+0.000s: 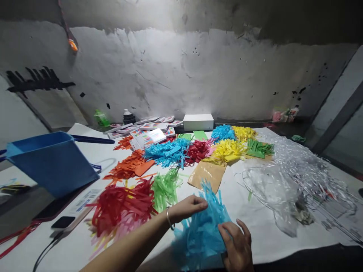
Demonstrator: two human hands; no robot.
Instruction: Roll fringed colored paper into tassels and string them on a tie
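Centrally, by near edge of desk: left fingers pinched on blue fringe; right fingers half-curled against it, grip unclear.

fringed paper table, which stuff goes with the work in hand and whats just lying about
Likely in the work:
light-blue fringed paper, at the left hand and right hand
red fringed bundle
orange fringed bundle

Probably just lying about:
green bottle
black cable
crumpled clear plastic
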